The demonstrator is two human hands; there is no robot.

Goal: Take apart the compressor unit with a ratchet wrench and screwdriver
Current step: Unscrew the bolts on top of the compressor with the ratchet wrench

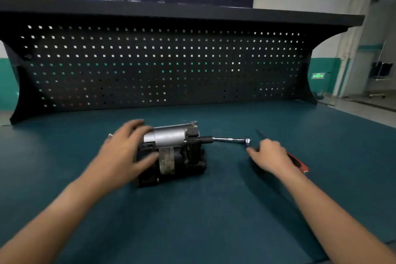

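Head view. Mid-bench on teal mat, compressor unit: silver cylinder far, grimy black housing near. Pressed at left end by left hand, fingers spread flat, likely for steadying. Ratchet wrench socketed into right end. Right hand beside wrench head, over red-handled screwdriver; grasp impossible to tell.
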